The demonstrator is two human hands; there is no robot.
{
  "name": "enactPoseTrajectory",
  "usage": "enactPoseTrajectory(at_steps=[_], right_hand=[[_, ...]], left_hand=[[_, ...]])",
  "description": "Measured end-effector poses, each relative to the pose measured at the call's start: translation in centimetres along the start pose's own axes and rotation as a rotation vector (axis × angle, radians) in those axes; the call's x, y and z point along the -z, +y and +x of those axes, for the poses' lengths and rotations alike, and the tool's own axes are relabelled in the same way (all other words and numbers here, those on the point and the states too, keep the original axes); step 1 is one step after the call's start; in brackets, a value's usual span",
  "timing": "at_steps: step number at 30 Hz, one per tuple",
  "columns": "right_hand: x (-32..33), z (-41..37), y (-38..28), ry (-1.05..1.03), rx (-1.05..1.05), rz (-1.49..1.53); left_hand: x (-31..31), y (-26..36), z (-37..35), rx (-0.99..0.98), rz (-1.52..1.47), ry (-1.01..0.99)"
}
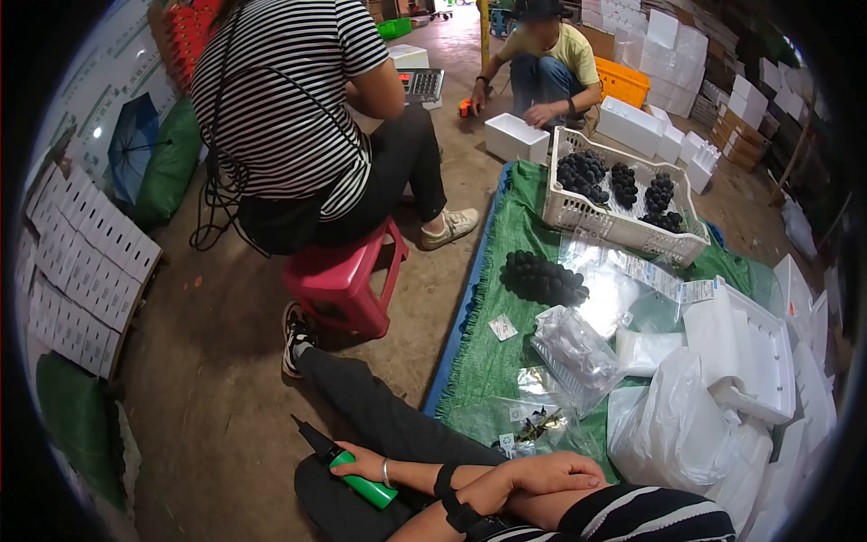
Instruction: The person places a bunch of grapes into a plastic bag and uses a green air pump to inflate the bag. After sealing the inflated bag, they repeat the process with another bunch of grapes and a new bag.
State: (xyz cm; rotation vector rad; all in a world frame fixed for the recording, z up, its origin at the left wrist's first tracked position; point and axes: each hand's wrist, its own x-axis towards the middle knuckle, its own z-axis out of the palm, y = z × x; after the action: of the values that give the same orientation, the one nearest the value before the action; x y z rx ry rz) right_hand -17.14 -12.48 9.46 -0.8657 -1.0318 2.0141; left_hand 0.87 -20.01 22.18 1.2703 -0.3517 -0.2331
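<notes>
My forearms are crossed over my lap. In my right hand (357, 462) is a green hand pump (368, 490) with a black tapered nozzle, its fingers closed around the body. My left hand (551, 476) holds no object; it lies across my right forearm with the fingers loosely bent. Beyond my knees, a bunch of black grapes (545, 278) rests on the green woven sheet (476, 372). Nearer on it are a crumpled clear plastic bag (578, 357) and a clear bag with leafy stems (540, 426).
A white crate (623, 223) holds several grape bunches. White plastic bags (673, 425) and a foam tray (768, 361) lie to the right. A striped-shirted person (284, 117) sits on a red stool (339, 280). Another person (551, 72) crouches by a foam box (517, 140).
</notes>
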Motion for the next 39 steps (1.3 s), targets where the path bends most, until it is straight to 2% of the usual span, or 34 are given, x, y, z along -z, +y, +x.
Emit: enactPoseTrajectory(at_steps=[10, 17, 19, 25, 38, 39], right_hand=[[0.0, -0.1, -0.1, -0.021, -0.044, 0.034], [0.0, 0.2, 0.3, 0.002, -0.027, 0.009], [-0.1, 0.0, 0.0, 0.010, -0.034, 0.016], [0.0, -0.3, -0.4, -0.012, -0.078, 0.000], [0.0, 0.4, 0.6, 0.003, -0.030, 0.018], [0.0, 0.4, 0.5, -0.002, -0.028, 0.021]], left_hand=[[0.2, 0.5, -0.1, 0.066, 0.039, -0.013], [0.0, 0.2, -0.1, 0.067, 0.025, -0.005], [-0.3, 0.4, -0.2, -0.037, -0.047, 0.025], [0.3, 0.1, -0.1, 0.012, -0.026, -0.040], [0.3, 0.1, -0.2, 0.064, -0.016, -0.012], [0.0, 0.2, -0.2, 0.010, -0.056, 0.009]])
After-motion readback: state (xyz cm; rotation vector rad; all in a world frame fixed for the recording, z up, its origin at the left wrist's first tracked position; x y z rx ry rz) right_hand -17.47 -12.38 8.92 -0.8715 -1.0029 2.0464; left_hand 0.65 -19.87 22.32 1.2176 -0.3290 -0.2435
